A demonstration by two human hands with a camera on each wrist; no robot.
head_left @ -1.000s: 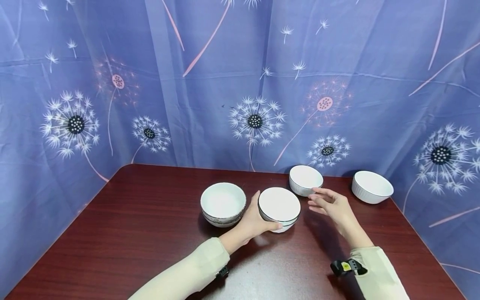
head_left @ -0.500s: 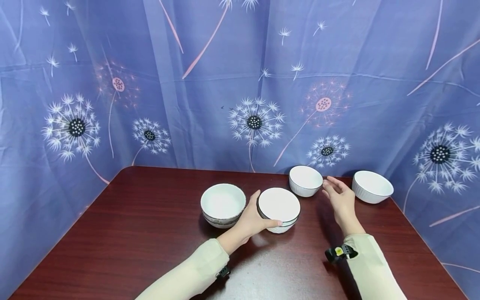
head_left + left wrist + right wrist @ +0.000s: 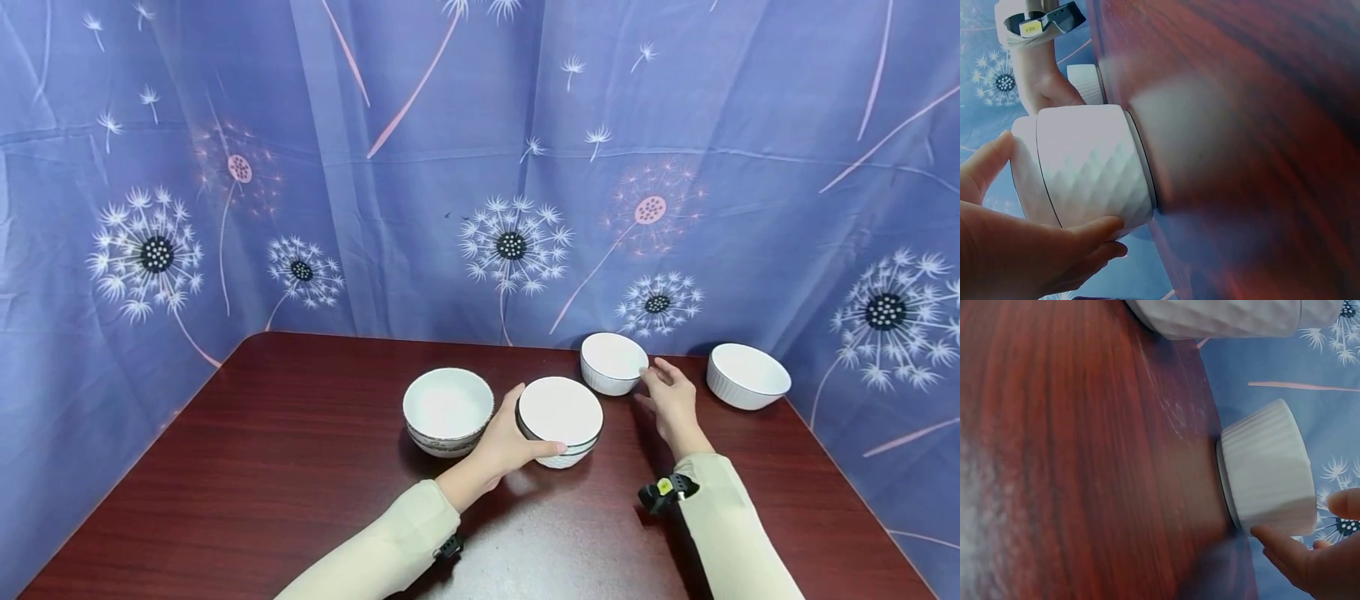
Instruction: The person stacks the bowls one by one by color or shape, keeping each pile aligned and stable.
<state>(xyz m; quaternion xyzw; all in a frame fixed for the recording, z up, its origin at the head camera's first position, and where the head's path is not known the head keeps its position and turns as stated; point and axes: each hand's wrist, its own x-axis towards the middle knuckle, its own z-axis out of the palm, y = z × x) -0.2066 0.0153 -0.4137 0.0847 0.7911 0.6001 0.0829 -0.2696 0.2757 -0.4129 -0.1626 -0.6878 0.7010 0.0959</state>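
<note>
My left hand (image 3: 504,442) grips a stack of white dimpled bowls (image 3: 1094,165) with dark rims. Its thumb lies along the near side and the fingers reach round the left side. The stack rests on the table, its white inside facing up in the head view. At the back, a small white ribbed bowl (image 3: 611,375) stands upright. My right hand (image 3: 671,404) is at this bowl's right side with fingers loosely bent. In the right wrist view its fingertips (image 3: 1266,534) are at the ribbed wall, the thumb just off the rim; I cannot tell whether they touch.
Left of the dimpled stack stands another stack of bowls (image 3: 446,408) with patterned outsides. A white ribbed oval bowl (image 3: 746,377) stands at the back right corner. The dark red wooden table (image 3: 262,467) ends at a blue dandelion curtain (image 3: 405,250).
My right hand first moved right, from in front of the small ribbed bowl, then slightly back left to its right side. The left hand keeps hold of the dimpled stack.
</note>
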